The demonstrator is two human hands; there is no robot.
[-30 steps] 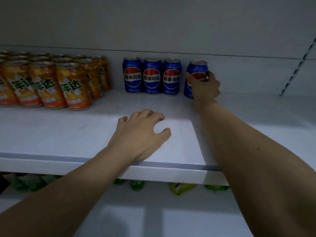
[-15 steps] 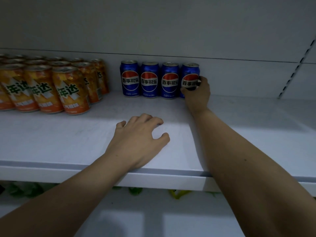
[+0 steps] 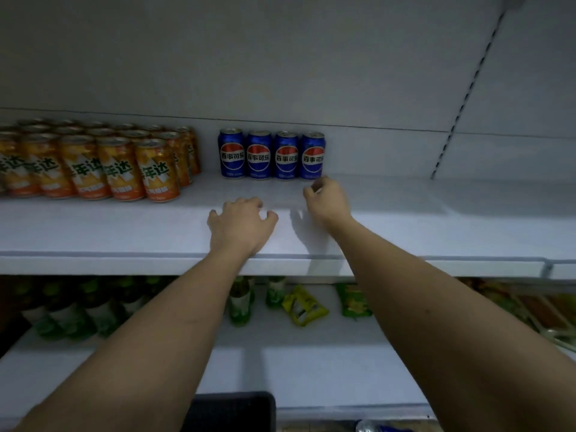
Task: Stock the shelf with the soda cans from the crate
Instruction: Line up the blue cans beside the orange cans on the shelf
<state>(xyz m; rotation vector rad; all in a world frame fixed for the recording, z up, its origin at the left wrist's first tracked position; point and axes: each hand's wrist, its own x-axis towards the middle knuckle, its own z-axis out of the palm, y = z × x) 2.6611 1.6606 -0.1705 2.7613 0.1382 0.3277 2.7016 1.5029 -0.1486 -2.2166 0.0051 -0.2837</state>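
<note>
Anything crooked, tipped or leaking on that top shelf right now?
Nothing stands out. The four blue cans stand upright in an even row at the back, labels forward; the orange cans are upright too. No spill shows on the shelf.

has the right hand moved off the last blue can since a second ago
Yes. The right hand has let go and pulled back toward the shelf's front edge; the fourth blue can now stands alone in line with the other three.

orange cans point(image 3: 93, 163): row cut by left edge | crate point(image 3: 232, 411): mostly below frame | lower-shelf bottles point(image 3: 74, 307): blurred
</note>
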